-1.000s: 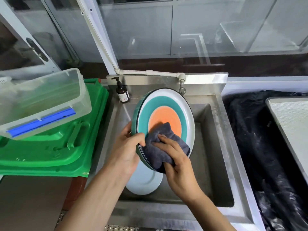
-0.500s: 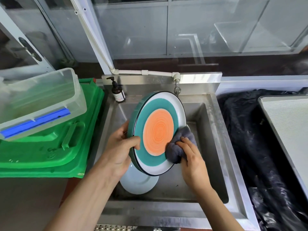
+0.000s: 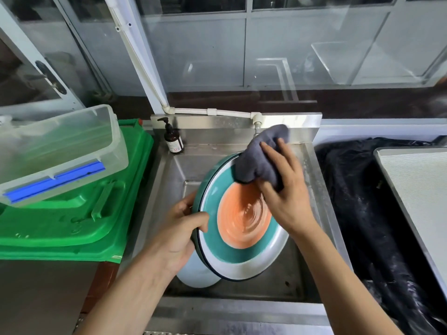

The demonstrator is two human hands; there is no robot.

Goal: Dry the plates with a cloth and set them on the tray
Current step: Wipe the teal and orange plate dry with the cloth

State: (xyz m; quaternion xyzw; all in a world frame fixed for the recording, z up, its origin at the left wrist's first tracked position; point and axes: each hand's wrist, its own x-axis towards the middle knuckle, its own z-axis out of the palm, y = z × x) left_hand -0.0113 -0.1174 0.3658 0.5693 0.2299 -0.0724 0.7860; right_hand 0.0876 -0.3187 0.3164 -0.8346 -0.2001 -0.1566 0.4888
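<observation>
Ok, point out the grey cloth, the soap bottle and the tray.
grey cloth (image 3: pixel 260 160), head view, middle of its bunched fabric.
soap bottle (image 3: pixel 173 140), head view, brown body.
tray (image 3: pixel 420 189), head view, bare pale surface.

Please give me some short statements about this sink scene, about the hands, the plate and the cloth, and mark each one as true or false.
1. The left hand grips the rim of the striped plate. True.
2. The grey cloth lies flat on the bottom of the sink. False: the right hand holds it against the upper edge of the plate.
3. A pale plate lies in the sink under the striped one. True.
4. The pump bottle stands on the green lid. False: it stands at the back left corner of the sink.
5. The striped plate already rests on the tray. False: it is held tilted over the sink.
</observation>
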